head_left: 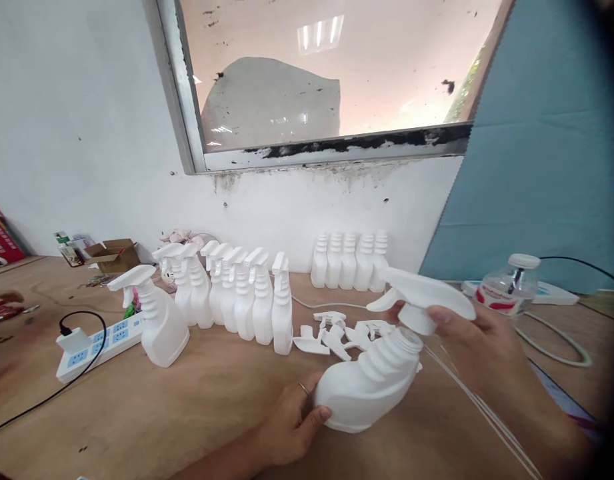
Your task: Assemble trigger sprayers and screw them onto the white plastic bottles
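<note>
My left hand (pixel 294 423) grips the lower end of a white bottle (pixel 367 383), which tilts with its neck up to the right. In my right hand (pixel 467 337) is a white spray head (pixel 421 297), held by its collar right at the bottle's mouth; whether the two are joined I cannot tell. Behind the bottle lie several loose spray heads (pixel 337 337) on the wooden table (pixel 187 413). Several bottles with spray heads (pixel 244 300) stand in a row left of centre, and one more sprayer bottle (pixel 161 323) stands apart, nearer the power strip.
Several bottles without heads (pixel 349 263) stand against the wall. A power strip (pixel 101 347) with a black cable lies at left, near a small cardboard box (pixel 114 255). At right are a clear jar (pixel 509 287) and a looped cable (pixel 557 350).
</note>
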`<state>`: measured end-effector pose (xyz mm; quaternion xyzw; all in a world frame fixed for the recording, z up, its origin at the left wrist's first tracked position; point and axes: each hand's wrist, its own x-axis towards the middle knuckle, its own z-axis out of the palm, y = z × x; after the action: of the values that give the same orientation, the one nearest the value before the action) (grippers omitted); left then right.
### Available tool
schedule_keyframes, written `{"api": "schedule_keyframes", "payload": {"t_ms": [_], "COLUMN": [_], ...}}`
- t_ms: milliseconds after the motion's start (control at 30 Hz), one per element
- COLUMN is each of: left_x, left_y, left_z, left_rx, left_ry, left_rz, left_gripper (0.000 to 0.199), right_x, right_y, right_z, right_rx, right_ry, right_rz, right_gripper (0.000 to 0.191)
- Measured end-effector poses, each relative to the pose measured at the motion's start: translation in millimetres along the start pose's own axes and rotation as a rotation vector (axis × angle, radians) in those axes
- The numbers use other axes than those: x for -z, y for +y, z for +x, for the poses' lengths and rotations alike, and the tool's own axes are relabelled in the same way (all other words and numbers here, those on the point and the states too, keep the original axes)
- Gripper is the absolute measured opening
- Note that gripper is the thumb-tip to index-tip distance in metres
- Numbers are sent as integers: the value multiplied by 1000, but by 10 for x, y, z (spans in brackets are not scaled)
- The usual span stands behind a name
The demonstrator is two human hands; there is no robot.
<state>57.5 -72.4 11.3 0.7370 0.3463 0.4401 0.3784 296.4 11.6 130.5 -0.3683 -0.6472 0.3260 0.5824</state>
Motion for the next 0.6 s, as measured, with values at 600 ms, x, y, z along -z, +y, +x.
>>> {"api": "schedule_keyframes", "payload": {"t_ms": [600], "left_x": [15], "left_y": [20], "left_z": [77], "left_rx": [0], "left_ry": [-155], "left_rz": [-288], "left_gripper": [58], "right_x": [-481], "right_y": [50], "right_z": [-291], "right_rx": [-202], "right_ry": [-241], "right_rz": [493], "right_gripper": [33]}}
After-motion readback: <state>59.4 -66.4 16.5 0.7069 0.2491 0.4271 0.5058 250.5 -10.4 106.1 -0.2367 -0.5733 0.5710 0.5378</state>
